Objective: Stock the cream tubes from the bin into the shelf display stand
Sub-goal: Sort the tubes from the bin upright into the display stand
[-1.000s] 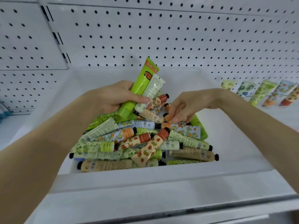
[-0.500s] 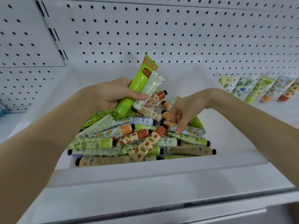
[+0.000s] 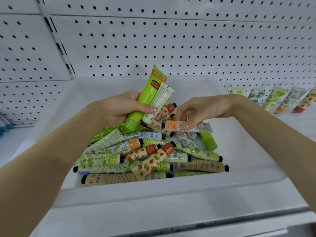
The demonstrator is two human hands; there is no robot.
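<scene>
A white bin (image 3: 171, 190) holds a heap of several small cream tubes (image 3: 147, 156) with fruit and leaf prints. My left hand (image 3: 118, 108) grips a bundle of tubes upright over the heap: a tall lime-green tube (image 3: 147, 98), a white-backed tube (image 3: 159, 103) and smaller ones behind them. My right hand (image 3: 198, 108) pinches a pale blue tube with an orange label (image 3: 186, 126), holding it level just above the heap, next to the left hand's bundle. Several tubes stand in a row in the display stand (image 3: 273, 98) at the right.
A white pegboard (image 3: 171, 40) backs the shelf. The bin sits on a white shelf with its front lip (image 3: 188, 226) nearest me. A second large lime-green tube (image 3: 208, 141) lies at the right of the heap. Something blue (image 3: 4, 127) shows at the far left edge.
My right hand reached into the heap, pinched the blue orange-label tube and lifted it clear. The left hand kept its bundle almost still.
</scene>
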